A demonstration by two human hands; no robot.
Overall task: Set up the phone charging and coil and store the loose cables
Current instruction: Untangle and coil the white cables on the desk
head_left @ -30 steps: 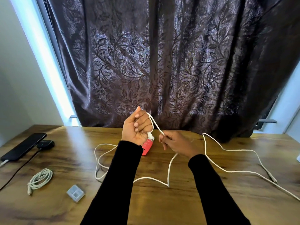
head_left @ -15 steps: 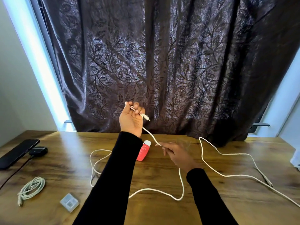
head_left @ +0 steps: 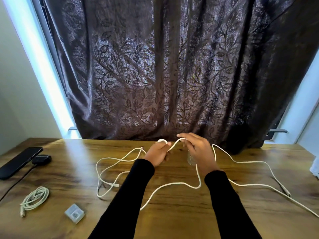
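Head view, single moment. Both hands raised just above the far middle of the brown wood-grain table [head_left: 172, 213], in front of the dark leaf-patterned curtain [head_left: 164, 75].

Left hand [head_left: 158, 153]: fingers curled, gripping the long white cable [head_left: 172, 184]. A small loop of that cable rides over the top of the fingers [head_left: 163, 141] at the far side of the fist; from there the strand passes between thumb and fingers and arches across to the other hand.

Right hand [head_left: 200, 150]: fingers spread and only slightly bent, held over the arch of cable. The strand crosses under the fingertips, touching them; whether any finger pinches it cannot be told. From beneath this hand the cable drops to the table beside the wrist, bends at the near side, and runs back under the left forearm.

Rest of the white cable lies slack on the table: wide open loops left of the left sleeve, a connector end [head_left: 116, 185] lying within them; another run trails right, past the right sleeve toward the table's right edge.

Small clear object [head_left: 190, 159] partly hidden behind the right hand; kind not discernible.

Far left: black phone [head_left: 19, 162] flat, black charger puck [head_left: 42, 159] touching its end. Nearer left: a coiled white cable bundle [head_left: 35, 198], and a small clear square plastic case [head_left: 74, 213] beside it, apart.
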